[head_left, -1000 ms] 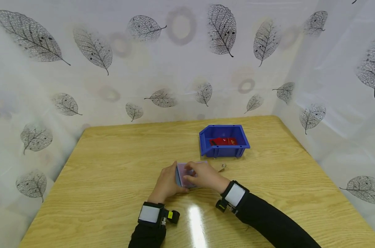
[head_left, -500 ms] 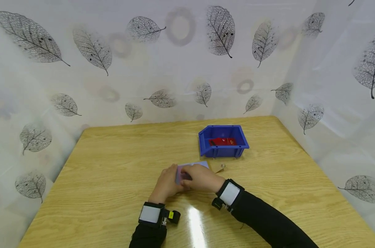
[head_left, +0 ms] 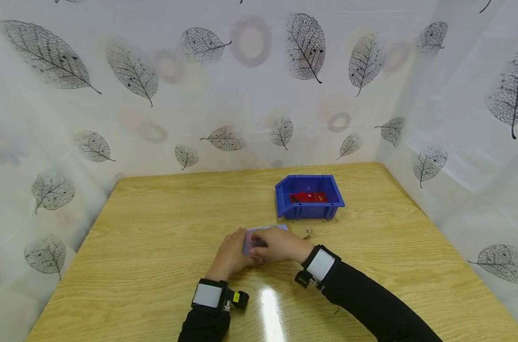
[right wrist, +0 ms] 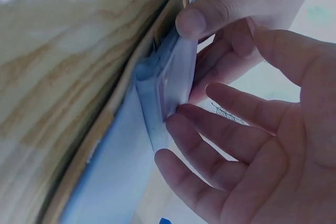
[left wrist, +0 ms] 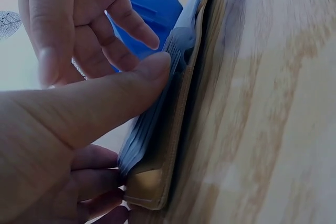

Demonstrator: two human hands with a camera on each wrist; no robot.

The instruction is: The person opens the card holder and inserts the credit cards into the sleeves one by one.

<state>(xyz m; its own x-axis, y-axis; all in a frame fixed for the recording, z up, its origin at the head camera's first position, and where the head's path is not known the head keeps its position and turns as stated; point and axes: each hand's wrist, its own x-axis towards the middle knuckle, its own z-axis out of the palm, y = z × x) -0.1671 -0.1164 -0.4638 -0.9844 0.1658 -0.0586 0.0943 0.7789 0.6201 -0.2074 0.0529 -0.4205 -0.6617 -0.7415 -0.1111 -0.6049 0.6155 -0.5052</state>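
right fingers further left, booklet (tan)

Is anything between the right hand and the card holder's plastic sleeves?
Nothing visible stands between the right hand and the plastic sleeves. The left hand has its thumb on their edge, but apart from the right hand's fingers.

No text can be read with certainty. Pale lettering on the red item inside the blue bin is too small to decipher; the yellow patch on the left wrist camera shows no legible characters.
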